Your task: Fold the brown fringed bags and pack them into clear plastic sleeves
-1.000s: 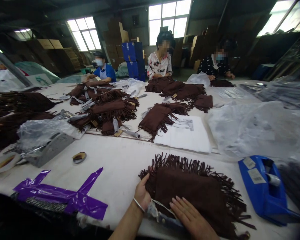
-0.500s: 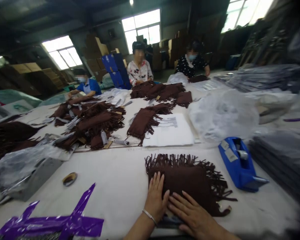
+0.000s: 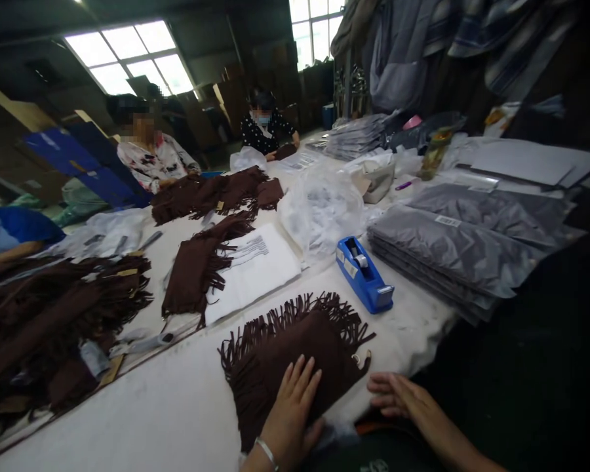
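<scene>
White counter, with a brown fringed bag in front of the blue tape dispenser.
Left hand lies flat on the bag, right hand spread and empty; dragging could bend the fringe.

Head cam looks fwd & dn across table, L hand & R hand close.

Fringed dark-brown piece, matte and smooth across its central panel, lying flat and slightly askew near the close edge of the bench. Thin strips fan outward along its far and left sides; a small pale, shiny ring and a curled tab mark its right corner. The near margin is partly hidden.
</scene>
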Demonstrator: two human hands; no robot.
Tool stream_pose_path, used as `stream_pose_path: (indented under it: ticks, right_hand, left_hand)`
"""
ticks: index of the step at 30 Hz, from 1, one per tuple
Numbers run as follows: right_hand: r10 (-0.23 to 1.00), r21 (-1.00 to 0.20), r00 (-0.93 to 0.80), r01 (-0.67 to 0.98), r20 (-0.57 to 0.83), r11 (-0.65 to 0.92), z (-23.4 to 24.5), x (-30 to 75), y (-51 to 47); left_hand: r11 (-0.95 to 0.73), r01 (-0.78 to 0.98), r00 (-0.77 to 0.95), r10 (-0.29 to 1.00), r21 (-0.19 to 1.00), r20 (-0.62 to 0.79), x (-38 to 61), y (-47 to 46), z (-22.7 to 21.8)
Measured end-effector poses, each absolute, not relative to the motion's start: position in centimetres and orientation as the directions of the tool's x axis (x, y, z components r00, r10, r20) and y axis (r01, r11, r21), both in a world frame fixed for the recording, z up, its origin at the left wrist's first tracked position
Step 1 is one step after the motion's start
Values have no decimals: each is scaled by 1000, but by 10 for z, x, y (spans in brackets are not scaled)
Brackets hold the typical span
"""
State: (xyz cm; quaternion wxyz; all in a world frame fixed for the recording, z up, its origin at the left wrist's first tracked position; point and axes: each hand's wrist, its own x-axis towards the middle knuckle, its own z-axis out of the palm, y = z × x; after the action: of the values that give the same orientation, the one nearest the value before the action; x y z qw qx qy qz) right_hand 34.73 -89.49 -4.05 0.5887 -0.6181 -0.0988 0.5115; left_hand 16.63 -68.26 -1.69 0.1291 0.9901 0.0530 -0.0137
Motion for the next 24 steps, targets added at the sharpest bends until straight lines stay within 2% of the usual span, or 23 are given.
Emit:
stream_pose_path:
  ticks: [2,4,7,9,12,15,18,22,24]
  right_hand:
    - [720,-670,346,-709,-601,-220,-44,351,-895]
    - [740,-524,226,-829,-633,-195,-43,356,-891]
    - [793,-349,15,-903,-609,-251,-36,361,-877]
    - [857,-298,-79,-918,-509,-262,-32,361,-863]
    - [936,-373,7,-918,-352,-133,-29,358,-832]
    - [933,-502,172,-865,-316,-11,-34,360,-795]
    - [927,-571,242,-820,-285,38,-40,373,-767]
    - [906,-643,369,-749,-207,158,-40,398,-757]
    - [893,-747,425,-640,-150,179,-35,405,-758]
  left_hand:
    - [-973,115,993,106,201,-55,178,-690,-22]
    - [-983,118,993,114,144,-30,186,-695,-30]
    - [-996,52,997,57,78,56,191,-696,-40]
    - [-998,3,993,9,57,121,190,-693,-40]
    - [-999,-29,978,-19,46,207,186,-687,-37]
    - [-997,-69,955,-60,22,291,183,-682,-40]
    - [-993,-115,928,-118,-29,354,183,-678,-49]
    - [-985,-165,926,-175,-59,336,186,-672,-60]
    - [-979,-198,929,-202,-45,311,187,-671,-61]
